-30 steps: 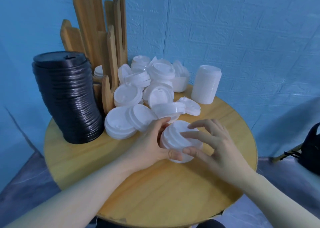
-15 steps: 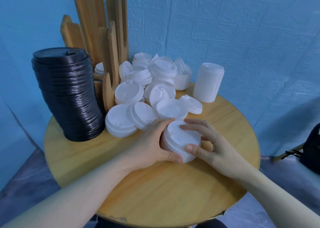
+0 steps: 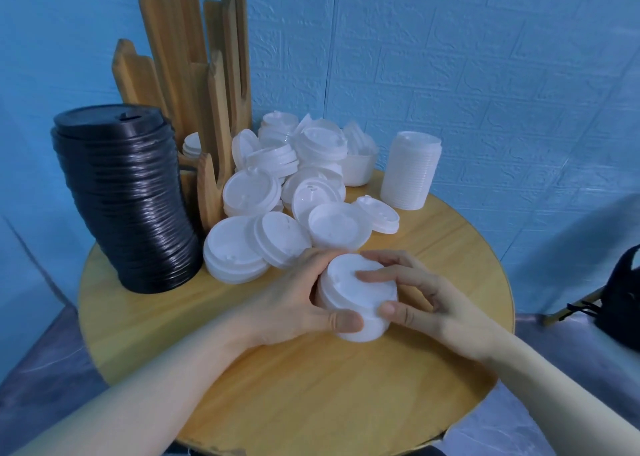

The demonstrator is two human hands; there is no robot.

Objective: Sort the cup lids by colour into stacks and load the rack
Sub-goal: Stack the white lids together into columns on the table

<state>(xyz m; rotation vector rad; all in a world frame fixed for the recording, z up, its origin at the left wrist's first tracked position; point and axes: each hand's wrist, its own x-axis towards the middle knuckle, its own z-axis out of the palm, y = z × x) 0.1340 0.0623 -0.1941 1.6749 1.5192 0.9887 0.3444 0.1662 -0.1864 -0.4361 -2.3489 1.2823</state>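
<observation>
The round desk [image 3: 277, 386] holds the tall black stack [image 3: 124, 199], which leans (a bump could tip it). Behind it stands the wooden rack [image 3: 194, 74]. The loose white lids [image 3: 277, 192] lie every which way. Your left hand [image 3: 291, 303] and right hand [image 3: 433, 303] curl their fingers round the small white stack [image 3: 353, 292] on the desk near you. It stands upright, tops up. Squeeze unevenly and it may slide apart.

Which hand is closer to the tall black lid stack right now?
Left. The left hand grips the small white stack on the side facing the black stack; the right hand holds its far side, further away.
</observation>
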